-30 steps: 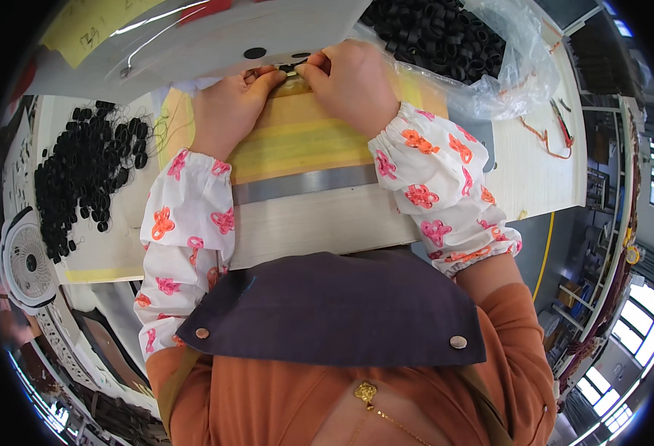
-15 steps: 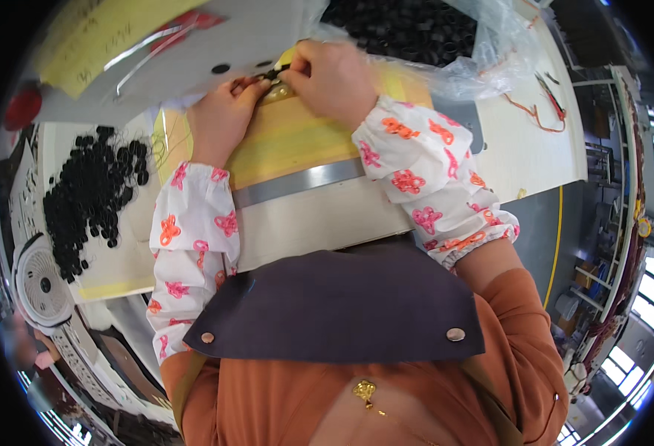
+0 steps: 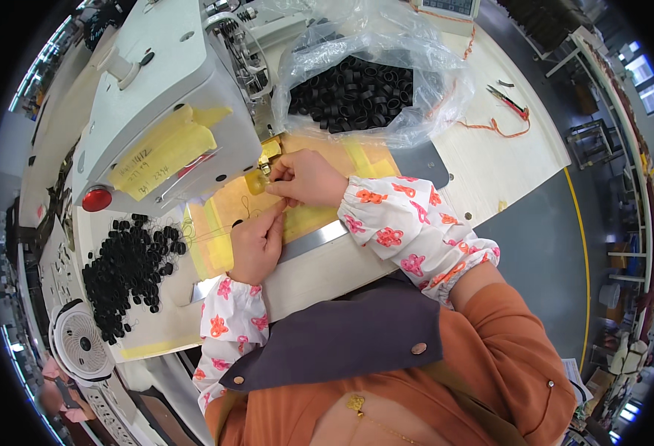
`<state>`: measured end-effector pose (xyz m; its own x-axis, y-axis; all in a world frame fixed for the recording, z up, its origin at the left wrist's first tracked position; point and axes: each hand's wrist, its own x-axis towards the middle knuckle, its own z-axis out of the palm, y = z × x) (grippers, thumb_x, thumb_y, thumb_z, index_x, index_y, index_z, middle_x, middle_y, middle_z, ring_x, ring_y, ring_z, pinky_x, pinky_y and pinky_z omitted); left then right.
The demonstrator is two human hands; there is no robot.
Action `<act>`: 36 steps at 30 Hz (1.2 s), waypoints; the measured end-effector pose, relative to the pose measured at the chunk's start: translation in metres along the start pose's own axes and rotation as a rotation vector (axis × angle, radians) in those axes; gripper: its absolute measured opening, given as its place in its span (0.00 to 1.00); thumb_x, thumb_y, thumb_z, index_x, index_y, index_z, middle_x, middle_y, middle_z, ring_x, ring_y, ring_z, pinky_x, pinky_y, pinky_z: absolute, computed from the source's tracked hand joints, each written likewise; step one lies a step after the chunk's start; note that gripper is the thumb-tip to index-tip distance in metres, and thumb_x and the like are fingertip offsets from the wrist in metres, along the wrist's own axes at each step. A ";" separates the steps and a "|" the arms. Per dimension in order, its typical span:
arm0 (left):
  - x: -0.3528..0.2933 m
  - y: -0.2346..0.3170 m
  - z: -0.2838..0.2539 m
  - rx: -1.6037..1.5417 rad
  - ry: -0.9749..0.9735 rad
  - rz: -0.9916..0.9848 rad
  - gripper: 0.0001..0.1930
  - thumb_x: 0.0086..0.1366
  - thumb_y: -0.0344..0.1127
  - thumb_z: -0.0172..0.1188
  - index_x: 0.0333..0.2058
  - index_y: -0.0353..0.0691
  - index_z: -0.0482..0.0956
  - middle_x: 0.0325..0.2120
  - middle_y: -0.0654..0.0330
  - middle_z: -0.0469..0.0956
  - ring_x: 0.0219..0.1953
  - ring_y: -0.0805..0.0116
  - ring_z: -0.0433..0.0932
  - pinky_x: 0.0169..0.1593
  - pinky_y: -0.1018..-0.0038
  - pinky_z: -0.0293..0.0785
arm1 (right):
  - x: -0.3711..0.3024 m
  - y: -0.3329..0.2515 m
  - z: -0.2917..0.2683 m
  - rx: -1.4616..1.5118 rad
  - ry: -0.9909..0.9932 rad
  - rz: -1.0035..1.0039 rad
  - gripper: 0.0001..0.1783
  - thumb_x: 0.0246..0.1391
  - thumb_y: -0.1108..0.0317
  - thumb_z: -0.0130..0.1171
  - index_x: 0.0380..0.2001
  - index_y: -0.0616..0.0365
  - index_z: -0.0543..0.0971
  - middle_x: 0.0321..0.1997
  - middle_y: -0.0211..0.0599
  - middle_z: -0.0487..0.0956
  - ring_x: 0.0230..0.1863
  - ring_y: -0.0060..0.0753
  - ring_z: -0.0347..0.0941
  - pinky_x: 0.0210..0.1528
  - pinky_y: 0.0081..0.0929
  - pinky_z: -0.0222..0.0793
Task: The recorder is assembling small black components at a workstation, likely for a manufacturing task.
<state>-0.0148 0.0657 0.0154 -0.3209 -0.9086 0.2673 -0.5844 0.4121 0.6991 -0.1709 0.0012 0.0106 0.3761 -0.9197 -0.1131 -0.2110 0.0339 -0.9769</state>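
Observation:
Both of my hands are close together at the front of a white sewing machine [image 3: 171, 104], over a yellow-taped work plate [image 3: 219, 208]. My right hand [image 3: 313, 178] is closed in a pinch beside the machine's yellowish needle-area guard [image 3: 256, 181]. Just below it, the bent fingers of my left hand [image 3: 256, 244] meet the right fingertips. Whatever lies between the fingers is too small or hidden to make out. A small black piece [image 3: 237, 222] with thin threads lies on the plate by my left hand.
Behind the plate lies a clear plastic bag [image 3: 438, 82] with many black loops [image 3: 356, 93]. A heap of threaded black loops [image 3: 133, 271] covers the table's left side, near a white fan [image 3: 81, 342]. Red-handled snips [image 3: 511, 102] and an orange cord [image 3: 498, 130] lie at right.
The view has shifted, showing more of the machine and bag. My hands have come closer together, in front of the needle area. The black piece between my fingers no longer shows there.

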 end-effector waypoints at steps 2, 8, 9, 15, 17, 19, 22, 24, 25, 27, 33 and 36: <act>0.003 0.001 -0.004 0.014 0.002 0.017 0.09 0.56 0.27 0.52 0.36 0.37 0.76 0.18 0.50 0.73 0.19 0.59 0.74 0.25 0.71 0.68 | -0.002 0.004 -0.001 0.078 -0.041 0.056 0.10 0.46 0.70 0.59 0.27 0.67 0.72 0.18 0.34 0.74 0.16 0.18 0.71 0.17 0.16 0.65; 0.025 -0.016 -0.009 -0.031 0.176 0.009 0.10 0.60 0.31 0.48 0.37 0.36 0.75 0.34 0.54 0.75 0.32 0.63 0.75 0.32 0.73 0.68 | -0.036 0.007 0.020 -0.209 0.078 -0.376 0.08 0.42 0.75 0.55 0.29 0.63 0.71 0.23 0.44 0.74 0.25 0.41 0.72 0.28 0.30 0.67; 0.030 -0.014 -0.007 -0.029 0.184 0.160 0.10 0.61 0.33 0.47 0.37 0.35 0.75 0.38 0.55 0.74 0.35 0.64 0.74 0.33 0.73 0.67 | -0.046 -0.001 0.022 -0.206 0.060 -0.372 0.08 0.42 0.75 0.55 0.29 0.63 0.71 0.23 0.44 0.74 0.25 0.41 0.72 0.28 0.30 0.67; 0.025 -0.025 -0.004 -0.106 0.004 -0.163 0.13 0.62 0.38 0.47 0.25 0.39 0.77 0.15 0.54 0.72 0.21 0.60 0.73 0.26 0.70 0.66 | -0.044 -0.026 -0.007 -0.256 -0.295 -0.229 0.07 0.46 0.74 0.54 0.32 0.63 0.71 0.23 0.38 0.75 0.20 0.24 0.70 0.24 0.23 0.65; 0.027 -0.022 -0.008 0.268 0.187 -0.014 0.14 0.61 0.40 0.48 0.23 0.39 0.76 0.16 0.54 0.72 0.20 0.56 0.72 0.24 0.67 0.65 | -0.021 -0.011 -0.018 -0.027 -0.201 -0.076 0.09 0.50 0.72 0.53 0.36 0.63 0.70 0.25 0.33 0.75 0.20 0.17 0.68 0.22 0.18 0.64; 0.025 -0.024 -0.008 0.342 0.204 0.090 0.12 0.60 0.40 0.49 0.24 0.40 0.76 0.15 0.54 0.71 0.19 0.55 0.71 0.23 0.65 0.64 | -0.002 -0.002 -0.022 0.077 -0.184 -0.045 0.10 0.50 0.71 0.53 0.35 0.63 0.69 0.24 0.33 0.75 0.19 0.18 0.68 0.21 0.17 0.64; 0.023 -0.021 -0.003 0.171 0.196 -0.076 0.07 0.59 0.37 0.52 0.33 0.44 0.75 0.14 0.56 0.71 0.16 0.58 0.71 0.21 0.68 0.64 | 0.007 -0.007 -0.019 0.165 -0.177 0.004 0.09 0.51 0.70 0.53 0.33 0.64 0.67 0.22 0.34 0.74 0.18 0.19 0.69 0.19 0.16 0.65; 0.024 -0.019 -0.007 0.136 0.166 -0.144 0.07 0.58 0.38 0.54 0.34 0.45 0.76 0.13 0.57 0.71 0.16 0.60 0.71 0.20 0.70 0.64 | 0.010 -0.010 -0.017 0.150 -0.190 0.029 0.08 0.52 0.71 0.52 0.31 0.63 0.66 0.22 0.34 0.74 0.17 0.19 0.69 0.19 0.16 0.65; 0.024 -0.016 -0.007 0.095 0.138 -0.204 0.08 0.56 0.38 0.55 0.35 0.46 0.76 0.13 0.58 0.71 0.15 0.62 0.71 0.20 0.71 0.64 | 0.010 -0.009 -0.017 0.160 -0.244 0.039 0.08 0.53 0.70 0.51 0.32 0.63 0.66 0.23 0.34 0.74 0.18 0.18 0.68 0.20 0.15 0.64; 0.024 -0.020 -0.007 0.059 0.124 -0.209 0.09 0.55 0.38 0.56 0.35 0.46 0.76 0.13 0.58 0.71 0.15 0.64 0.71 0.20 0.72 0.64 | 0.011 -0.010 -0.018 0.170 -0.300 0.056 0.08 0.53 0.70 0.51 0.33 0.63 0.66 0.24 0.33 0.75 0.19 0.18 0.68 0.20 0.15 0.64; 0.030 -0.023 -0.009 0.093 0.100 -0.219 0.08 0.53 0.38 0.58 0.33 0.46 0.78 0.13 0.59 0.72 0.15 0.64 0.71 0.20 0.73 0.63 | 0.010 -0.006 -0.012 0.082 -0.312 0.086 0.09 0.52 0.70 0.53 0.33 0.62 0.68 0.23 0.33 0.74 0.20 0.20 0.69 0.21 0.18 0.65; 0.033 -0.024 -0.008 0.187 0.096 -0.258 0.09 0.53 0.40 0.57 0.32 0.45 0.78 0.13 0.58 0.72 0.16 0.63 0.72 0.20 0.71 0.63 | 0.007 0.007 0.003 -0.237 0.139 -0.319 0.08 0.45 0.72 0.57 0.26 0.63 0.68 0.22 0.39 0.74 0.21 0.33 0.72 0.23 0.26 0.67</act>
<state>-0.0057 0.0255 0.0129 -0.0781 -0.9831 0.1653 -0.7669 0.1652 0.6201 -0.1676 -0.0038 0.0023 0.3339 -0.9142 0.2297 -0.3115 -0.3370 -0.8885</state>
